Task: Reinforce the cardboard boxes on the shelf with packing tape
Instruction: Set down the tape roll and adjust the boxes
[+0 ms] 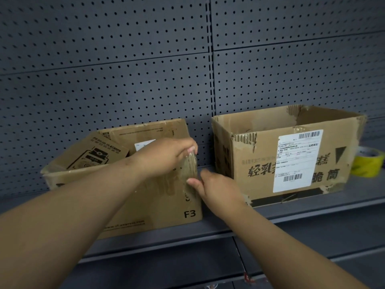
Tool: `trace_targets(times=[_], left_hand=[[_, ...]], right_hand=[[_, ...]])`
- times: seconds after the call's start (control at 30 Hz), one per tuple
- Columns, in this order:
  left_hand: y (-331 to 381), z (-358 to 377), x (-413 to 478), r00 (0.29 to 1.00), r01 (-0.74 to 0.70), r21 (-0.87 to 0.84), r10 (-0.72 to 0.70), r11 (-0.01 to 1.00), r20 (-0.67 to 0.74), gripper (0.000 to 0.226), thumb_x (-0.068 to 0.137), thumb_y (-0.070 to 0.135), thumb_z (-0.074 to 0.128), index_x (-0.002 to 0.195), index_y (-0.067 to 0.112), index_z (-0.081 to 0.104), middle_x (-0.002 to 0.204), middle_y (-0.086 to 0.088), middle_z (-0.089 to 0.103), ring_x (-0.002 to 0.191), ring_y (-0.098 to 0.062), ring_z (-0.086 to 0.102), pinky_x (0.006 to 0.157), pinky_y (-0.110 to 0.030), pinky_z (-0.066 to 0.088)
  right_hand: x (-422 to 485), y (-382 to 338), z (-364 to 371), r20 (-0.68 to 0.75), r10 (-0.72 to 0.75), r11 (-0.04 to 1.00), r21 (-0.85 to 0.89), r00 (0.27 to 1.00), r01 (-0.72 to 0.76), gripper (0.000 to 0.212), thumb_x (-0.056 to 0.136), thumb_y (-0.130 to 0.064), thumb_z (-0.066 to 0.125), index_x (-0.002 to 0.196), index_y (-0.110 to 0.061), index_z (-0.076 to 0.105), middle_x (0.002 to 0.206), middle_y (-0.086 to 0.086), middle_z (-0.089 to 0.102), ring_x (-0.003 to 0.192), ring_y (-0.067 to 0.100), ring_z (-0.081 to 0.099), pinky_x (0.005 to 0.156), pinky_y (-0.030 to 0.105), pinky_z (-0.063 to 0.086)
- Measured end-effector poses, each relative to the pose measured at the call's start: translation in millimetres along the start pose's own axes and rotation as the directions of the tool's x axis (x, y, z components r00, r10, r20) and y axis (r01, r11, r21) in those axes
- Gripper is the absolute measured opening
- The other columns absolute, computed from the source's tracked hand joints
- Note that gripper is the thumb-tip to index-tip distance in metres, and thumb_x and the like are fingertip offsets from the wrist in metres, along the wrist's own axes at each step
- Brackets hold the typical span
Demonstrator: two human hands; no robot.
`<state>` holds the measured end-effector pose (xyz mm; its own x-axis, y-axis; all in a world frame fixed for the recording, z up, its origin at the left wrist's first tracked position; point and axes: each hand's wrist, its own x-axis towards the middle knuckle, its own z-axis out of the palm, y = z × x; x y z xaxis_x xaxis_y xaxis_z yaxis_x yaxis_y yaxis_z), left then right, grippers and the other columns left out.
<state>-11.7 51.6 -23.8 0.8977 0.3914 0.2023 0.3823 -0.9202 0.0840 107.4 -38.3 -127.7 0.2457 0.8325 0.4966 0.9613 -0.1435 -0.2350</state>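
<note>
Left hand (166,157) gripped clear tape roll (190,167) upright at box (145,197) right corner; right hand (216,186) pinched tape just below.

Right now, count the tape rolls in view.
2: a clear roll held by the left hand at the left box's corner; a yellow roll on the shelf, partly hidden behind the right box.

Pegboard back panel (104,69): dark grey metal, matt, evenly perforated. Shelf (312,207): same matt grey metal, smooth. Left box (158,207): brown corrugated cardboard, dull, with glossy clear-tape strips on its front. Right box (260,163): worn cardboard, rim torn to bare fluting; white paper label (295,161), smooth. Clear tape roll (190,166): shiny, translucent plastic. Yellow tape roll (367,161): glossy.
</note>
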Motion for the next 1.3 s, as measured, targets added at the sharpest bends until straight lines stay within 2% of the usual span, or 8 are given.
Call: trace_targets(times=[0.13, 0.37, 0.67, 0.77, 0.93, 1.07, 1.17, 1.3], left_hand=[[0.5, -2.1, -0.2, 1.0, 0.024, -0.057, -0.023, 0.998, 0.018, 0.029, 0.099, 0.034, 0.032, 0.116, 0.03, 0.055, 0.117, 0.006, 0.061, 0.105, -0.012, 0.056, 0.091, -0.036, 0.046], [3.0, -10.9, -1.8, 0.976, 0.216, -0.316, -0.203, 0.924, 0.076, 0.052, 0.096, 0.05, 0.019, 0.143, 0.033, 0.032, 0.145, 0.005, 0.039, 0.134, -0.013, 0.035, 0.101, -0.024, 0.025], [9.5, -16.1, -1.7, 0.971, 0.24, -0.375, -0.225, 0.896, 0.083, 0.052, 0.097, 0.048, 0.017, 0.142, 0.029, 0.037, 0.144, 0.008, 0.04, 0.129, -0.005, 0.034, 0.095, -0.019, 0.021], [8.7, -16.0, -2.2, 0.974, 0.226, -0.393, -0.212, 0.891, 0.08, 0.051, 0.098, 0.047, 0.018, 0.141, 0.028, 0.039, 0.146, 0.012, 0.038, 0.116, 0.004, 0.03, 0.096, -0.017, 0.019], [4.8, -13.2, 0.0, 0.975, 0.223, -0.344, -0.21, 0.912, 0.076, 0.05, 0.097, 0.049, 0.016, 0.139, 0.033, 0.039, 0.145, 0.011, 0.039, 0.129, -0.005, 0.035, 0.094, -0.019, 0.022], [6.0, -8.7, -0.9, 0.983, 0.181, -0.225, -0.167, 0.958, 0.077, 0.048, 0.098, 0.048, 0.015, 0.14, 0.037, 0.035, 0.144, 0.007, 0.041, 0.132, -0.012, 0.037, 0.094, -0.021, 0.027], [7.6, -5.2, 0.2, 0.988, 0.121, -0.1, -0.109, 0.988, 0.113, 0.046, 0.098, 0.047, 0.016, 0.139, 0.038, 0.036, 0.143, 0.008, 0.044, 0.129, -0.014, 0.041, 0.099, -0.027, 0.032], [8.3, -4.1, 1.1, 0.988, 0.11, -0.051, -0.103, 0.993, 0.117, 0.044, 0.098, 0.047, 0.018, 0.129, 0.032, 0.045, 0.128, 0.003, 0.056, 0.115, -0.017, 0.051, 0.097, -0.037, 0.041]], right_hand=[[8.6, -6.5, -6.3, -0.091, -0.046, 0.997, 0.061, 0.995, 0.051, 0.057, 0.091, -0.058, 0.02, 0.09, -0.011, 0.052, 0.079, 0.006, 0.06, 0.073, 0.028, 0.059, 0.05, 0.031, 0.031], [14.4, -12.6, -28.3, -0.058, 0.011, 0.987, 0.159, 0.998, -0.001, 0.042, 0.095, -0.052, 0.023, 0.095, -0.016, 0.044, 0.085, 0.004, 0.06, 0.076, 0.025, 0.058, 0.058, 0.034, 0.043], [30.5, -12.3, -46.1, -0.037, -0.04, 0.999, 0.017, 0.999, 0.04, 0.045, 0.095, -0.053, 0.019, 0.092, -0.022, 0.051, 0.077, -0.001, 0.055, 0.072, 0.019, 0.052, 0.056, 0.031, 0.041], [35.5, -15.4, -45.5, -0.076, -0.046, 0.991, 0.125, 0.996, 0.056, 0.042, 0.097, -0.048, 0.024, 0.094, -0.019, 0.054, 0.08, 0.0, 0.058, 0.075, 0.02, 0.055, 0.058, 0.032, 0.04], [34.2, -12.7, -42.5, -0.082, -0.053, 0.988, 0.143, 0.995, 0.064, 0.039, 0.095, -0.051, 0.021, 0.082, -0.024, 0.047, 0.079, -0.001, 0.06, 0.074, 0.018, 0.056, 0.057, 0.032, 0.041], [16.0, -12.2, -17.2, -0.042, -0.012, 1.0, -0.018, 0.999, 0.011, 0.058, 0.092, -0.057, 0.013, 0.096, -0.016, 0.054, 0.081, 0.004, 0.064, 0.074, 0.024, 0.063, 0.053, 0.03, 0.044], [18.0, -9.2, -4.2, -0.041, 0.001, 0.999, -0.04, 0.999, -0.002, 0.073, 0.085, -0.06, 0.003, 0.1, -0.013, 0.057, 0.083, 0.006, 0.066, 0.075, 0.026, 0.064, 0.043, 0.026, 0.027], [10.5, -5.1, -0.5, 0.024, -0.016, 0.997, -0.072, 1.0, 0.018, 0.07, 0.086, -0.063, 0.004, 0.101, -0.015, 0.053, 0.087, 0.005, 0.065, 0.079, 0.025, 0.063, 0.053, 0.029, 0.035]])
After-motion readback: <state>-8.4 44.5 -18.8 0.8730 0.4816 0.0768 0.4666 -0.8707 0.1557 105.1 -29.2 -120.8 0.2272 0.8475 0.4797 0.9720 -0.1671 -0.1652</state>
